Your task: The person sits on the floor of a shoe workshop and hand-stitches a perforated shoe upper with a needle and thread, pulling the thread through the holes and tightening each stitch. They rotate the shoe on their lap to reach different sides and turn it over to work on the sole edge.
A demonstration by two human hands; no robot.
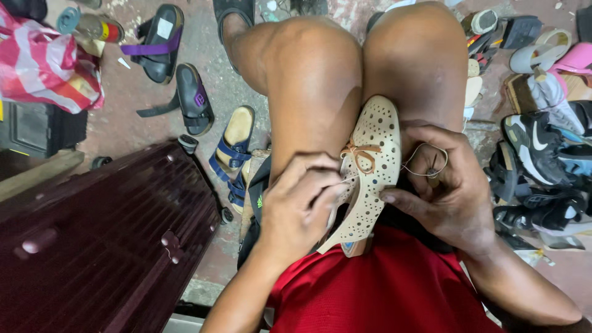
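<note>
Left hand [296,206] gripped the near edge of a cream perforated shoe [370,169] wedged between the knees. Right hand [447,185] steadied its other side, fingers pinching a loop of thread [425,161]. Beyond, blue sandals [233,154] lay on the floor.

Your left hand [296,203] covers the near side of the shoe [370,166], so you can't see what its fingertips pinch. The shoe's heel end is tucked behind your red shirt [382,290]. Your right hand [447,185] hides where the thread [425,161] ends. The bag [43,61] and the sneakers [542,148] are cut off by the frame edges.
</note>
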